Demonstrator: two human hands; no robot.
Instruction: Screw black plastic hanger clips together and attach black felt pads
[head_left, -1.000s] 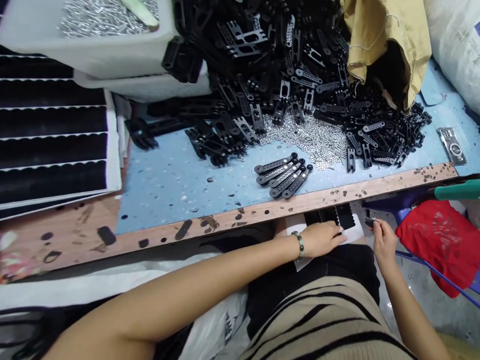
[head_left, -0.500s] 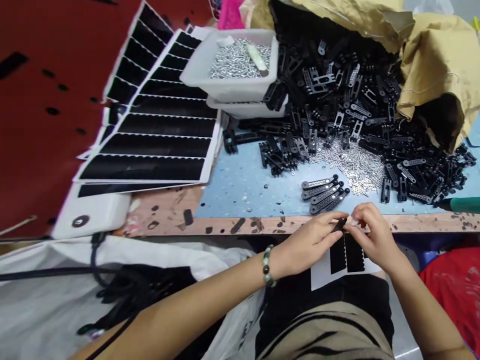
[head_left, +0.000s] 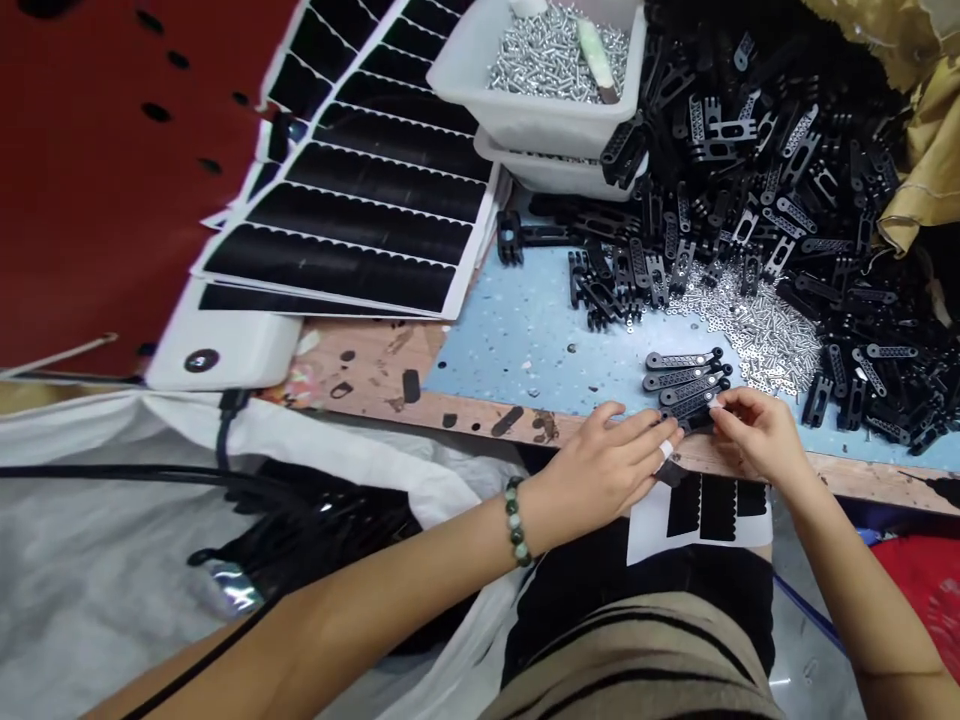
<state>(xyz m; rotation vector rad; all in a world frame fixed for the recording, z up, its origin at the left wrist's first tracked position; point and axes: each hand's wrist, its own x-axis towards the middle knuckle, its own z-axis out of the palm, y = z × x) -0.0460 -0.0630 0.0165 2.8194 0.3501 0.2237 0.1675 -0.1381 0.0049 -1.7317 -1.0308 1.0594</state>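
Striped top (head_left: 645,650) and a dark lap (head_left: 570,590) fill the near edge, with a sticker sheet (head_left: 697,515) lying on the lap, its black scalloped strips facing up. Just beyond, at the bench's near edge, the left hand (head_left: 600,470), with a beaded bracelet (head_left: 515,520) at the wrist and white tape (head_left: 665,450) on one finger, and the right hand (head_left: 757,435) close in on a black link (head_left: 697,422). The right fingertips pinch it in a narrow hold; the left fingers lie against it, though whether they grip it cannot be told. The link looks light and stiff, probably moulded plastic, and is best taken by its ends. More links (head_left: 686,375) lie side by side just behind the hands, beside a screw pile (head_left: 765,335) on the blue bench (head_left: 517,340). Farther off rise a heap of black parts (head_left: 750,170) and a white tub of screws (head_left: 536,70), with stacked sticker sheets (head_left: 375,190) to the left.
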